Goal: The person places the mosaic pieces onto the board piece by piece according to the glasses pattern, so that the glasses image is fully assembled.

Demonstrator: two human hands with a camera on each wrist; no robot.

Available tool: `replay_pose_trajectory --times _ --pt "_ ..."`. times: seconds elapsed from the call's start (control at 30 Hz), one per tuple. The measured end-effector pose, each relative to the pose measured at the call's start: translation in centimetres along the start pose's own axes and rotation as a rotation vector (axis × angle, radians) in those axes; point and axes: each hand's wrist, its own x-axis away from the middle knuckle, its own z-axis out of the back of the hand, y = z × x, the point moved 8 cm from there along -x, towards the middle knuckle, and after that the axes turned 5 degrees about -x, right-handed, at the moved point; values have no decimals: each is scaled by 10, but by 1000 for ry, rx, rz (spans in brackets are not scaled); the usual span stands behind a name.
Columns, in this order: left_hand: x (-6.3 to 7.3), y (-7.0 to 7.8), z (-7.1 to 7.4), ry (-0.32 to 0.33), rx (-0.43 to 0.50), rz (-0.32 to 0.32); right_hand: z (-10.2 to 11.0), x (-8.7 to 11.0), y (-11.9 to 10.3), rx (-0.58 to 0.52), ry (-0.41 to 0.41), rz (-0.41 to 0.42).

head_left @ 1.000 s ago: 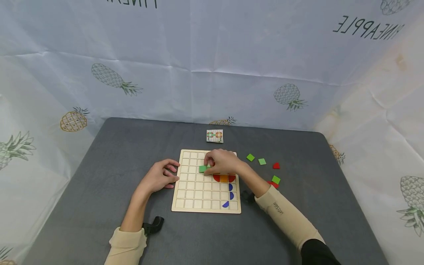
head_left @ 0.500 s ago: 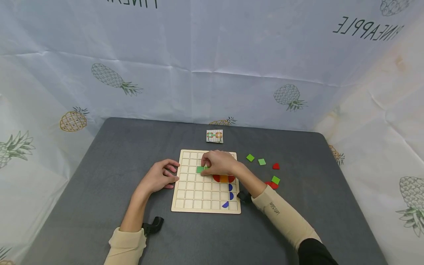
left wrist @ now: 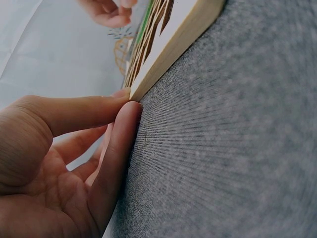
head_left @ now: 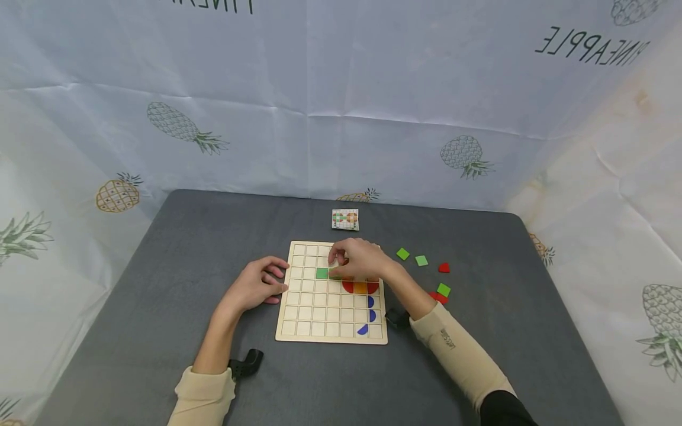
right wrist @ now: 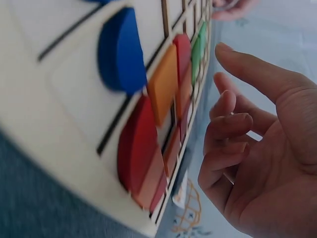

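A wooden grid board [head_left: 309, 310] lies on the table. At its left edge, my left hand [head_left: 254, 284] touches the rim with thumb and fingertips; the left wrist view shows the thumb [left wrist: 89, 111] against the board's corner. My right hand [head_left: 362, 260] hovers over the upper part of the board. In the right wrist view its thumb [right wrist: 257, 74] stands apart from the loosely bent fingers, with nothing between them. A green square tile [head_left: 322, 273] sits in a cell just left of that hand. Red and orange pieces [head_left: 360, 287] lie beside the hand, partly covered by it.
Blue semicircle pieces [head_left: 371, 315] occupy cells on the board's right side. Right of the board lie loose green squares [head_left: 421, 260] and red pieces [head_left: 444, 268]. Behind the board is a small pattern card [head_left: 345, 219]. A printed curtain [head_left: 319, 148] hangs behind the table.
My right hand moved left with the green tile at its fingertips, then drew back right and let go, leaving the tile in its cell. The left hand stayed at the board's edge.
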Motion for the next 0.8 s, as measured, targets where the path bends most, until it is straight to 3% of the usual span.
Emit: replay_pose_trajectory --times 0.23,0.5,0.8 --pt "0 1 0 -3 -2 2 27 18 17 -54 60 -19" --pt "-1 0 0 -6 1 -4 62 56 45 -88 136 -75" --pt "0 0 -1 -5 2 -3 83 96 87 -144 188 -143"
